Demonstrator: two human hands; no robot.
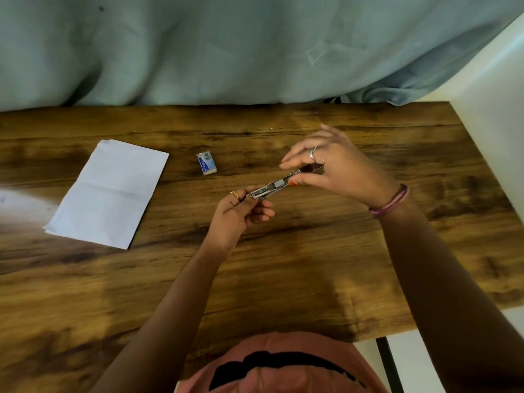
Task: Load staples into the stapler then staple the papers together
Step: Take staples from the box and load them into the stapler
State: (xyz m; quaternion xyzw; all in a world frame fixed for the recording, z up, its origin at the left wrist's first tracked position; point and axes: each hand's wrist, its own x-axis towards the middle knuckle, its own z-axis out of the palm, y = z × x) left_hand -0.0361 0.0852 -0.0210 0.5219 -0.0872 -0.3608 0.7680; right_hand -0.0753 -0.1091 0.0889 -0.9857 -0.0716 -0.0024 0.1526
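Nearest, left hand (241, 209), fingers curled round the near end of the stapler (272, 188), thumb on the side, lifted clear of the table (283, 279). Just past those fingers, the open metal channel, grey pusher block showing midway. At the far end, right hand (326, 165): thumb tip against the channel beside the block, the dark rear part apparently held under the palm, forefinger and middle finger stretched out straight above the metal, not touching it. Whether a strip of staples sits in the channel: cannot tell.

Beyond the left fingers and to their left, staple box (207, 163), closed-looking, lying flat. Further left of those fingers, papers (109, 194), creased, stacked loosely.

Likely handling: stapler small, stiff, smooth metal, light, prone to slip or snap shut on its spring; best held by the sides of the base, clear of the channel. Staple strip brittle, best pinched by its long sides. Papers thin and floppy, best squared at one corner before stapling.
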